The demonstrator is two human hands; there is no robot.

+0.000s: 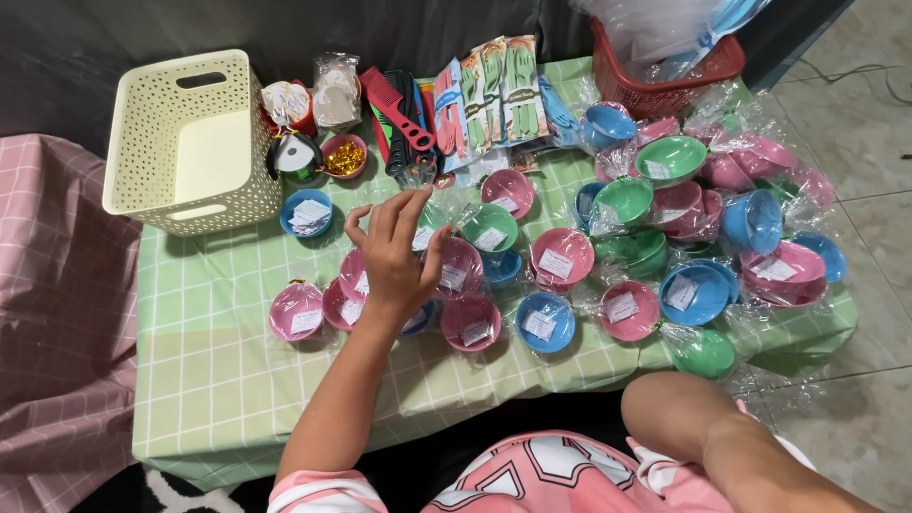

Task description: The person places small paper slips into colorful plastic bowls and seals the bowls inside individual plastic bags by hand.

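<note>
Covering most of the view is a low table under a green checked cloth [218, 380], on which the stock is laid out. To the left stands a cream perforated basket [180, 133], shown empty inside, and at the far right corner a red basket [665, 81] filled with clear wrapping is seen. The middle and right of the cloth are taken up by a crowd of small plastic bowls [665, 228] in pink, blue and green, each sealed in clear film with a white slip inside; none is seen in the cream basket, so the sorting is judged barely begun, with nearly all bowls left on the cloth. Packets of green utensils [494, 90] and red and black combs [399, 119] are ranged along the back edge. The left hand [394, 252] is held above a cluster of pink wrapped bowls [456, 275], fingers spread and curled apart, nothing gripped between them. The right hand is not shown; only a forearm [703, 427] is seen at the lower edge.
</note>
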